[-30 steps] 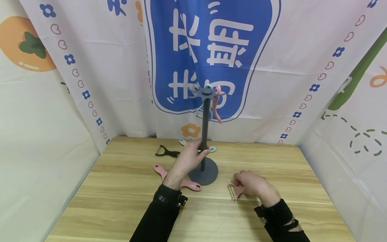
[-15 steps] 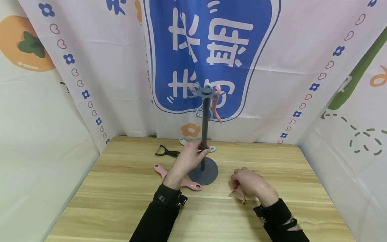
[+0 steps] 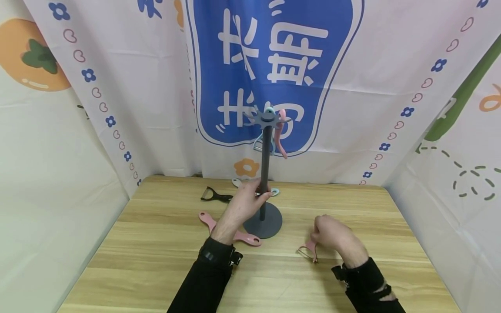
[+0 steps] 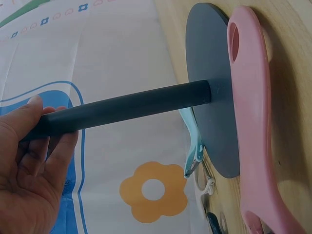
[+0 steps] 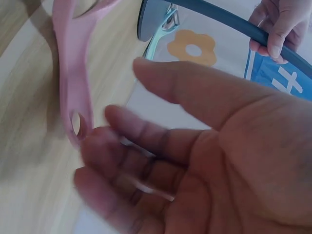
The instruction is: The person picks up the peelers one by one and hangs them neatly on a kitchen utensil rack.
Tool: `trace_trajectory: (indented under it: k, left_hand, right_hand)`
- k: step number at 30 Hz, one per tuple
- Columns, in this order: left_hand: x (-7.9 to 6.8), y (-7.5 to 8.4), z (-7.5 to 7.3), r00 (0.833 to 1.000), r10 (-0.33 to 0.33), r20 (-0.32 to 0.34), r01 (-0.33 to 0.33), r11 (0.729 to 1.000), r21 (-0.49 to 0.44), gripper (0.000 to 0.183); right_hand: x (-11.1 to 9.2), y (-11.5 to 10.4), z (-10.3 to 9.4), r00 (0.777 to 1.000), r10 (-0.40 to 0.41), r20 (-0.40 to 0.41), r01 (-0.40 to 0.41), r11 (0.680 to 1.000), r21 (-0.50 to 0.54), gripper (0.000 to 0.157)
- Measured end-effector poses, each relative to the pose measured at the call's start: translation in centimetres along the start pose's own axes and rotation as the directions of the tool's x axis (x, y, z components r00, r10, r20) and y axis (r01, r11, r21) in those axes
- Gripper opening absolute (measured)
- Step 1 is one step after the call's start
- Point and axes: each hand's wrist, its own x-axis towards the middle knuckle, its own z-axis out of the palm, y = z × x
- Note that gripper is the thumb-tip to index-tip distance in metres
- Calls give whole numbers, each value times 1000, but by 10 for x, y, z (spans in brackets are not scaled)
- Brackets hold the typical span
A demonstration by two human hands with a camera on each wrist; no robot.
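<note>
My left hand (image 3: 247, 202) grips the dark grey pole (image 3: 265, 152) of a stand with a round base (image 3: 271, 224). In the left wrist view the thumb and fingers wrap the pole. From the hooked top hang a light blue peeler (image 3: 257, 144) and a pink peeler (image 3: 279, 139). Right of the base, another pink peeler (image 3: 311, 248) lies on the table, blade toward me. My right hand (image 3: 336, 237) is beside its handle end; in the right wrist view the loosely bent fingers (image 5: 100, 146) are right at the holed end, not wrapped round it.
Pink handles with holed ends (image 3: 248, 238) lie under my left forearm, their middle hidden. Behind the left hand are a black peeler (image 3: 216, 195) and a light blue handle end (image 3: 275, 192). A printed cloth (image 3: 156, 108) hangs at the table's back edge.
The pink peeler by my right hand has turned, its blade end swinging toward me. The right hand has shifted a little to the right, off the handle. The left hand stays on the pole.
</note>
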Motion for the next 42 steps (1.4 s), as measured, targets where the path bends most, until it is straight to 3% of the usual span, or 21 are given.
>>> trace_trajectory:
  k: [6, 16, 20, 27, 32, 42]
  left_hand:
    - [1, -1, 1, 1000, -3, -1, 3, 1000, 5, 7]
    - [1, -2, 2, 1000, 1, -5, -1, 1000, -2, 6]
    - [2, -2, 2, 1000, 3, -7, -3, 1000, -7, 6]
    - [1, -1, 1, 1000, 3, -6, -3, 1000, -2, 6]
    - [1, -1, 1, 1000, 5, -7, -5, 1000, 5, 7]
    - [1, 0, 2, 1000, -20, -7, 20, 1000, 4, 5]
  right_hand:
    - [-3, 0, 1, 992, 118, 35, -119, 992, 27, 26]
    - [-2, -4, 12, 990, 134, 40, -135, 991, 24, 41]
    - [1, -2, 15, 992, 120, 33, -121, 993, 8, 42]
    - [5, -3, 16, 990, 130, 62, -128, 991, -39, 31]
    - [6, -3, 17, 991, 117, 62, -113, 992, -61, 35]
    - [6, -2, 17, 990, 113, 84, -111, 993, -28, 28]
